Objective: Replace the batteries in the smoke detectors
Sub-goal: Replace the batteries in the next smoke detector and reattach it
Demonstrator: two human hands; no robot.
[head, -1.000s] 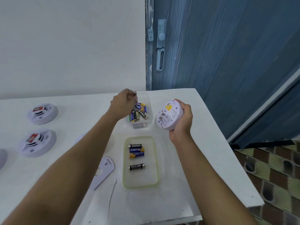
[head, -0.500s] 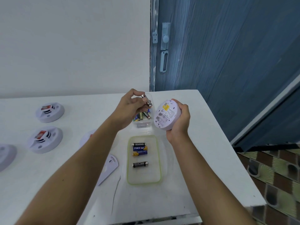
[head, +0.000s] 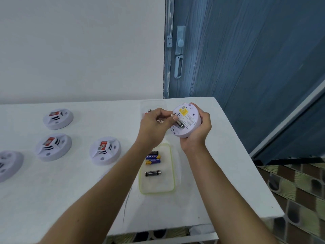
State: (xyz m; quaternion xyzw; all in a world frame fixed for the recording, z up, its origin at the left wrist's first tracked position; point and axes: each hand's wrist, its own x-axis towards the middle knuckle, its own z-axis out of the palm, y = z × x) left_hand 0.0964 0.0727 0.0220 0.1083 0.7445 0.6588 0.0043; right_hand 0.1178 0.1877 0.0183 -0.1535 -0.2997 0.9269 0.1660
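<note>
White counter (head: pixel 52 199) is carrying spare detectors; above it the right hand (head: pixel 198 131) is gripping a smoke detector (head: pixel 187 120) while the left hand (head: pixel 154 124) is pinching a battery (head: pixel 179 123) at its back.

One camera sits on my head and looks forward and down over the white surface (head: pixel 52 199). My forearms run up from the bottom edge to my left hand (head: pixel 154 124) and right hand (head: pixel 198 131), which meet near the middle, close to the lens. The wide view also takes in the wall (head: pixel 79 50) ahead, the blue door (head: pixel 246 59) to the right and patterned floor (head: pixel 302 187) at lower right.
</note>
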